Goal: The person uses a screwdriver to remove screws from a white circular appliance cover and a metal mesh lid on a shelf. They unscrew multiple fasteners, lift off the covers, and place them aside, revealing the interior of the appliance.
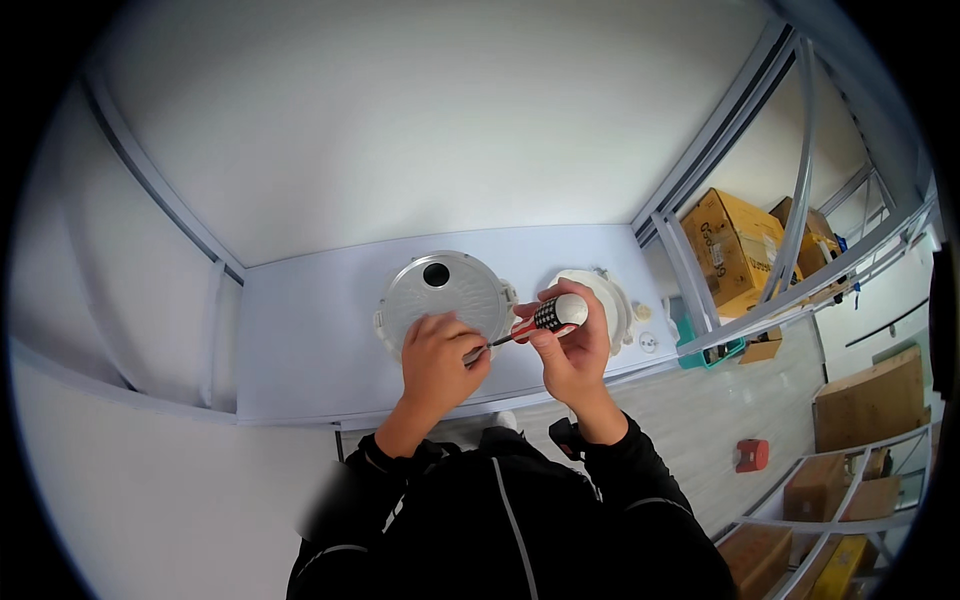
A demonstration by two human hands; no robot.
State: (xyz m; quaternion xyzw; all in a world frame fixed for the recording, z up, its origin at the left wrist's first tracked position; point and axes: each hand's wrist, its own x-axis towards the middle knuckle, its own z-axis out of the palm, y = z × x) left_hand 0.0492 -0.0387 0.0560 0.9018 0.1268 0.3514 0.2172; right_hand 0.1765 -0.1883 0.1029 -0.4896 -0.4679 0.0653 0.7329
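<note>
My right hand is closed around the thick red, black and white handle of a screwdriver. Its shaft points left and down toward my left hand. The fingers of that hand are curled in a pinch at the shaft's tip, where a small dark grey piece shows; its kind is too small to tell. Just beyond my left hand lies a round silvery metal lid-like part with a black round spot near its far edge. Behind my right hand is a white round plastic part, partly covered by the hand.
Small round pieces lie on the right of the pale worktable. A metal frame borders that side. Past it are a yellow-brown carton, a teal basket, a red stool and shelves of boxes.
</note>
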